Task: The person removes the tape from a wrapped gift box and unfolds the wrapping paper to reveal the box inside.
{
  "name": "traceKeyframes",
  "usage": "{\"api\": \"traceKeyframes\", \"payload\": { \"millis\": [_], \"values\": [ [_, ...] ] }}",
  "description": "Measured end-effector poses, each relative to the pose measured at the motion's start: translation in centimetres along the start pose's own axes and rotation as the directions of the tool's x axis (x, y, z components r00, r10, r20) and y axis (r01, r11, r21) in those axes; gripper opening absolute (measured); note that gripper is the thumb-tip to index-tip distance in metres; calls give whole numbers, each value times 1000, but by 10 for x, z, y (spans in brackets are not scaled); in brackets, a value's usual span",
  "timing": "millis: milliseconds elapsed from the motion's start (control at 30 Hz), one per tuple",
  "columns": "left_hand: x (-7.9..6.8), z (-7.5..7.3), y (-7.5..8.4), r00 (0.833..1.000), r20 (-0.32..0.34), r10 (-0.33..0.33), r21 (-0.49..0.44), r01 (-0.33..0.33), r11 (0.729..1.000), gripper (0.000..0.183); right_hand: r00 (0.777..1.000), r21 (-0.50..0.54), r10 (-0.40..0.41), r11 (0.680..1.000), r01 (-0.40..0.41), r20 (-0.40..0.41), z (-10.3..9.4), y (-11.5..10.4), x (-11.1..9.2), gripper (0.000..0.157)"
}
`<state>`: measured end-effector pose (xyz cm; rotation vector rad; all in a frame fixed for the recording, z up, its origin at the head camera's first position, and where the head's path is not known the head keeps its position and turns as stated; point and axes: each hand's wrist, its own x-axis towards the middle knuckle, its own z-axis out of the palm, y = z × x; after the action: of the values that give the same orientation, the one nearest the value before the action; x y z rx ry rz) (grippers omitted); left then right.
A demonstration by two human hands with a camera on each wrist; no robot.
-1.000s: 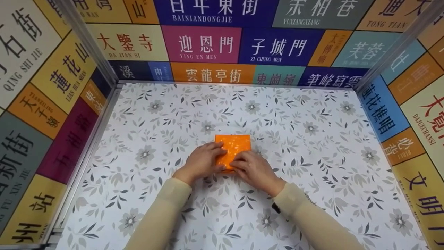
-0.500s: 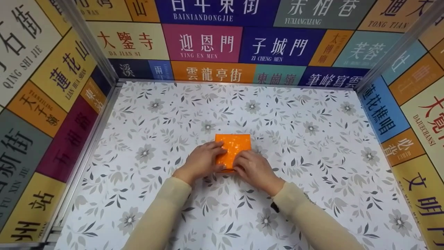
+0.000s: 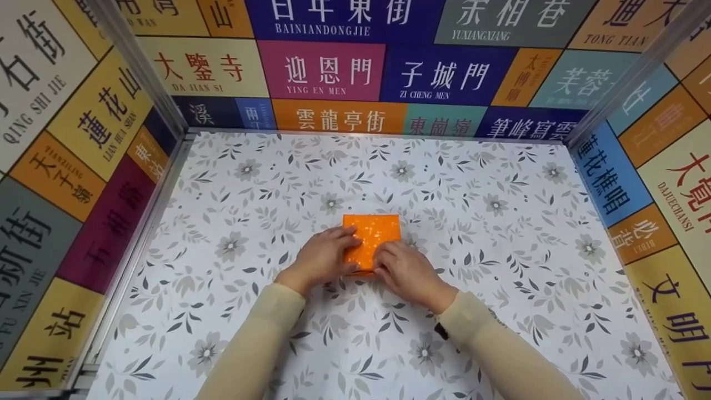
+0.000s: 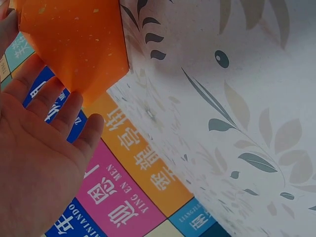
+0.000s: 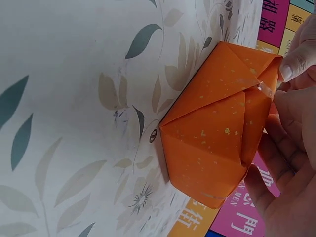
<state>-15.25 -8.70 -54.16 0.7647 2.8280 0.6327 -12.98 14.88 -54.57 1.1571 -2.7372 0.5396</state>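
A small box wrapped in orange paper with gold flecks (image 3: 373, 230) sits near the middle of the table. My left hand (image 3: 322, 256) holds its left side, fingers on the top and thumb at the near edge. At the near right edge my right hand (image 3: 410, 272) grips with bent fingers. In the right wrist view, folded paper flaps (image 5: 207, 111) meet on one end face, and a shiny clear strip, like tape (image 5: 265, 89), lies at the edge beside the thumb. The left wrist view shows the fingertips against the orange paper (image 4: 74, 44). The box's far side is hidden.
The table (image 3: 250, 322) has a white cover with a grey leaf and flower pattern. Panels with coloured street-name signs (image 3: 322, 69) enclose the back and both sides. Metal frame posts (image 3: 150, 72) stand at the corners.
My right hand has slid slightly to the right along the near edge of the box, then stayed there. My left hand and the box keep their place.
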Motion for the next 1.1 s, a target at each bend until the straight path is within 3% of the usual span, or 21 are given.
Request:
{"api": "traceKeyframes", "payload": {
  "millis": [167, 367, 667, 867, 1100],
  "values": [
    [0, 0, -1, 1000, 8, -3, 7, 3, 1000, 53, 1000, 30, 5, 1000, -6, 21, -2, -2, -5, 6],
    [0, 0, -1, 1000, 3, 4, 15, -4, 1000, 52, 999, 39, -54, 998, 54, 0, -3, -4, -14, 5],
    [-1, -1, -2, 1000, 8, 8, 8, -8, 1000, 53, 984, 87, -147, 984, 156, -105, -7, 1, -25, 5],
    [0, -1, -1, 1000, 9, 8, 3, -8, 1000, 53, 988, 101, -71, 991, 85, -137, -14, 10, -26, 9],
    [0, 0, 0, 1000, 20, 6, 3, -6, 1000, 54, 996, 16, 73, 997, -72, -44, -19, 22, -29, 32]
  ]
}}
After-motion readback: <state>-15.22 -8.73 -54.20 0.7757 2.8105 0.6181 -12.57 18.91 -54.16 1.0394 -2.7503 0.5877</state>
